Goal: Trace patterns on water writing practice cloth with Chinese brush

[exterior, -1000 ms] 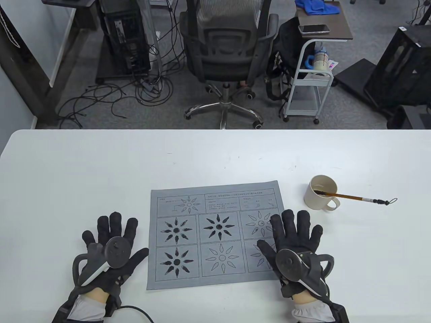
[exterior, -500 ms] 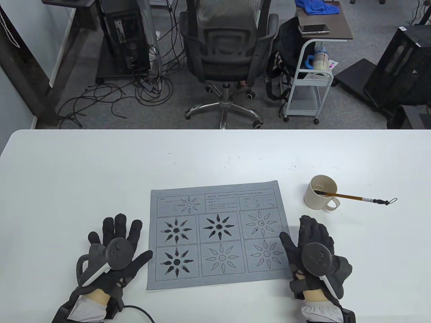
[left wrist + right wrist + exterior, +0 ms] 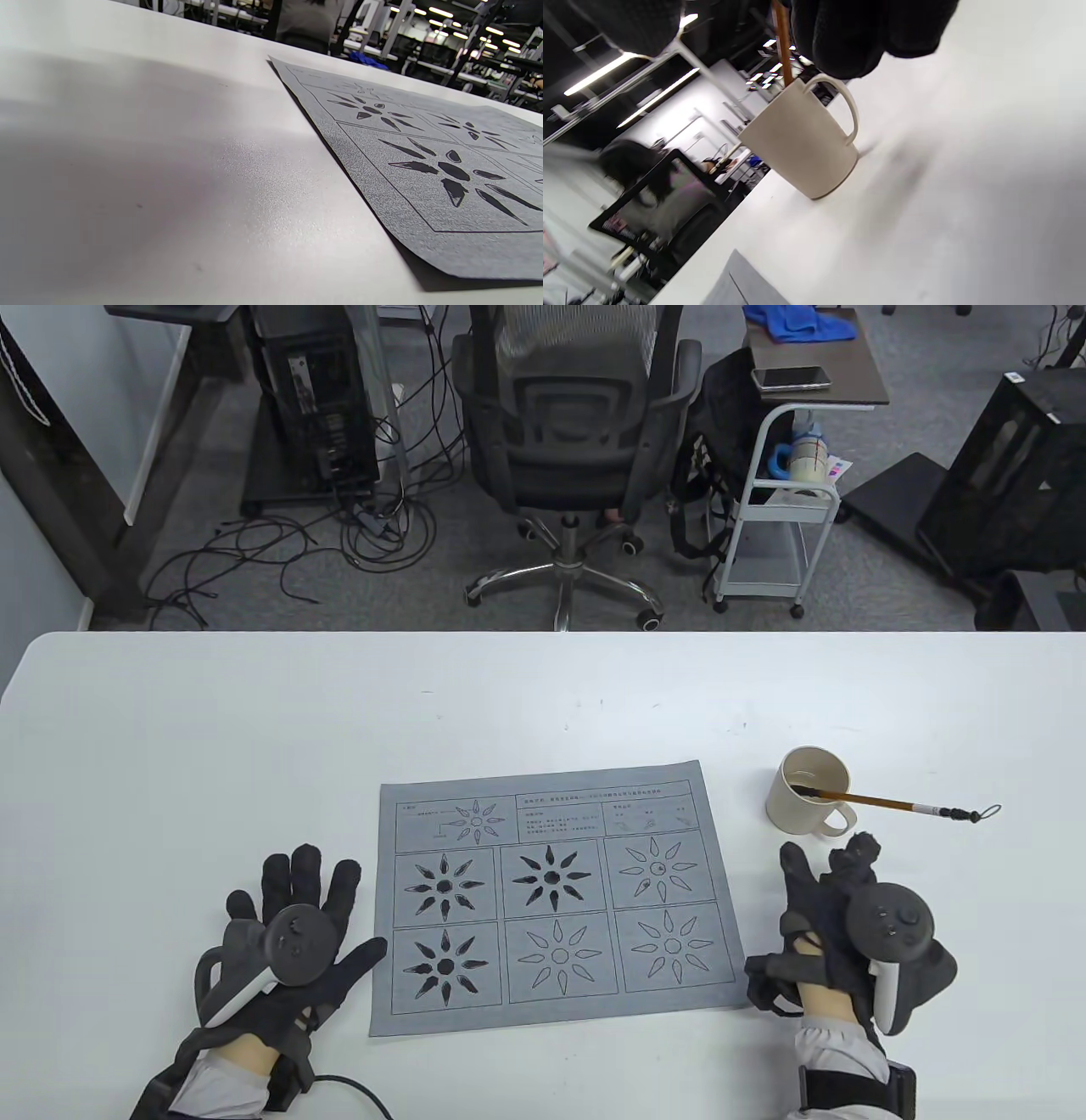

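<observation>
A grey water writing cloth (image 3: pixel 551 899) lies flat on the white table (image 3: pixel 254 729), printed with sunburst patterns; three are filled in black, three are outlines. It also shows in the left wrist view (image 3: pixel 424 161). A Chinese brush (image 3: pixel 899 804) rests with its tip in a cream mug (image 3: pixel 806 802), handle pointing right. My left hand (image 3: pixel 293 912) lies flat and empty on the table just left of the cloth. My right hand (image 3: pixel 836 891) is lifted off the table, right of the cloth and just below the mug (image 3: pixel 801 144), fingers loosely curled and holding nothing.
Beyond the table's far edge stand an office chair (image 3: pixel 577 432), a small white cart (image 3: pixel 780 526) and floor cables. A black cable (image 3: pixel 348 1086) runs from my left wrist at the near edge.
My right hand lifted off the cloth's right side and moved right and forward toward the mug, rotating onto its side. My left hand shifted slightly right, toward the cloth.
</observation>
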Demonstrator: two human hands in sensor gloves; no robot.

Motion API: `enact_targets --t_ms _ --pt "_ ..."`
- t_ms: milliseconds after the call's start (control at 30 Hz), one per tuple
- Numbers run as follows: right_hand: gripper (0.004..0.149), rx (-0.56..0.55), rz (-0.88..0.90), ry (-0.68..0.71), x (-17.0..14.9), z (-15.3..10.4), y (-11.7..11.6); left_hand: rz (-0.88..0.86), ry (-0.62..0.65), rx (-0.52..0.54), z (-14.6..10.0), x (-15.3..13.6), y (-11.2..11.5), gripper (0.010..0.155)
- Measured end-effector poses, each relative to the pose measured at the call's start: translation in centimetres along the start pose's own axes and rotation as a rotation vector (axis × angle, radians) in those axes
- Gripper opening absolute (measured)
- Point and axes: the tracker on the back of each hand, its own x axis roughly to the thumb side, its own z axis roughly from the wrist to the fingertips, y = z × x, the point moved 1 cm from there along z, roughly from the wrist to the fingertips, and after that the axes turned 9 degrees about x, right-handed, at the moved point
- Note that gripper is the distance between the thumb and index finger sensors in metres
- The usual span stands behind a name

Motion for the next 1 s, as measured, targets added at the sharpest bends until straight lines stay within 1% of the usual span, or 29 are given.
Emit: enact_targets --t_ms 100,167,267,400,533,600,833,900,1000 --pt "0.086 0.034 0.271 -0.144 -1.1 2.5 -0.2 -0.003 0.0 0.0 0.0 -0.1 0.0 0.084" --pt "0.086 0.031 0.4 -0.195 -1.6 3.9 -0.3 -0.005 -0.005 0.003 0.0 -0.2 -0.1 0.084" --pt "0.081 0.028 0.455 -0.244 -1.7 5.4 -0.3 -0.007 -0.013 0.004 0.0 -0.4 -0.1 0.084" --pt "0.065 0.032 0.393 -0.276 -1.0 6.6 -0.5 -0.009 -0.022 0.006 0.0 -0.5 -0.2 0.084" --pt "0.046 0.039 0.301 -0.26 0.5 7.1 -0.6 -0.011 -0.027 0.008 0.0 -0.5 -0.2 0.084" --pt "0.04 0.026 0.246 -0.242 1.4 7.1 -0.5 -0.012 -0.027 0.007 0.0 -0.5 -0.2 0.084" --pt "0.039 -0.043 0.049 -0.07 6.4 6.9 1.2 -0.008 -0.023 0.0 0.0 -0.5 -0.2 0.084" --pt "0.039 -0.051 0.025 -0.021 7.3 7.0 1.3 -0.006 -0.024 0.0 0.0 -0.5 -0.2 0.084" --pt "0.04 -0.047 0.015 0.01 7.7 7.4 1.3 -0.008 -0.027 0.002 0.0 -0.5 -0.2 0.084"
